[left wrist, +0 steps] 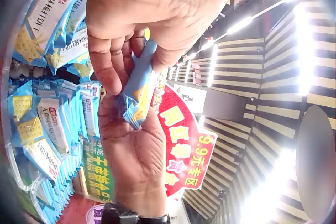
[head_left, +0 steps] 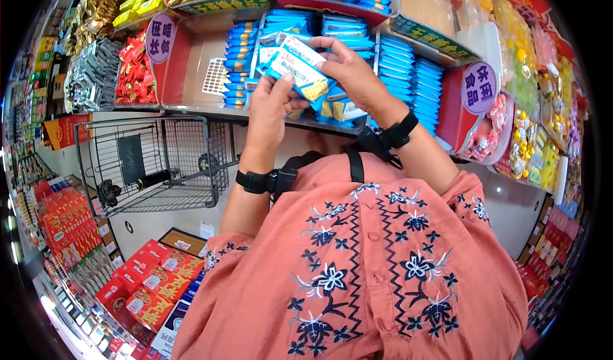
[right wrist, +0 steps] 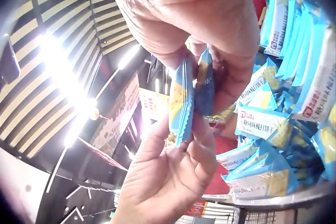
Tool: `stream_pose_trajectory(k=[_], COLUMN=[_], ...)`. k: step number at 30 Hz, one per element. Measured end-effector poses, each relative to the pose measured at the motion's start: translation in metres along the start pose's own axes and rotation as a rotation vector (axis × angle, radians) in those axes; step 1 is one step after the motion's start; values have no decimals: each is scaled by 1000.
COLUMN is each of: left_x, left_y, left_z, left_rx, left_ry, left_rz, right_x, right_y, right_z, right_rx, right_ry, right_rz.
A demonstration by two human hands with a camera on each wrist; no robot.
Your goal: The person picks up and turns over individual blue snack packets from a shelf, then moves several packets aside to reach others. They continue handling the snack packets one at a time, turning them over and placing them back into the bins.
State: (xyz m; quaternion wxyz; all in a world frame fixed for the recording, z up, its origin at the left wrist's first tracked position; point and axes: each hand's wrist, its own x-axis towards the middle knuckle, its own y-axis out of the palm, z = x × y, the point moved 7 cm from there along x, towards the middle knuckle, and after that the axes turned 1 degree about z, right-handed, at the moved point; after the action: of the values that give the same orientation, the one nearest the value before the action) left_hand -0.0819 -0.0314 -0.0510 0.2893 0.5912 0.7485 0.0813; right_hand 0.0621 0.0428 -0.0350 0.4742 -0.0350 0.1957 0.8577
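Both hands hold cracker packets with blue-and-white wrappers above a bin of similar ones. The front packet (head_left: 297,76) faces up with its printed label and cracker picture; a second packet (right wrist: 205,85) lies close behind it. My left hand (head_left: 268,107) pinches the packets' left lower side, thumb on the front face. At their right upper side, my right hand (head_left: 354,72) grips between thumb and fingers. Seen edge-on in the right wrist view, the front packet (right wrist: 181,103) shows its crimped end. Below lie more blue packets (head_left: 341,107) in the bin.
Rows of blue packets (head_left: 394,72) stand to the right, with red-wrapped snacks (head_left: 135,69) to the left. A wire shopping cart (head_left: 153,162) stands at the left, against the display. Stacked red boxes (head_left: 153,283) sit behind it. A round purple sign (head_left: 479,88) marks the right bin.
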Motion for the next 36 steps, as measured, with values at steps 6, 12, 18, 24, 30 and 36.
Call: stream_pose_trajectory(k=[6, 12, 18, 24, 30, 36], left_x=[3, 5, 10, 14, 14, 15], left_y=[6, 10, 14, 16, 19, 28], left_z=[-6, -16, -11, -11, -8, 2], left_rx=[15, 28, 32, 36, 13, 15], left_ry=[45, 72, 78, 67, 61, 20], left_rz=[46, 41, 60, 76, 107, 139], right_x=[-4, -16, -29, -35, -47, -70], right_y=[-26, -53, -55, -56, -63, -75], right_z=[-9, -14, -12, -16, -15, -10], right_rx=[97, 96, 110, 115, 134, 179], right_ry=[-3, 3, 6, 22, -21, -19], right_rz=[-129, -207, -247, -275, -317, -403])
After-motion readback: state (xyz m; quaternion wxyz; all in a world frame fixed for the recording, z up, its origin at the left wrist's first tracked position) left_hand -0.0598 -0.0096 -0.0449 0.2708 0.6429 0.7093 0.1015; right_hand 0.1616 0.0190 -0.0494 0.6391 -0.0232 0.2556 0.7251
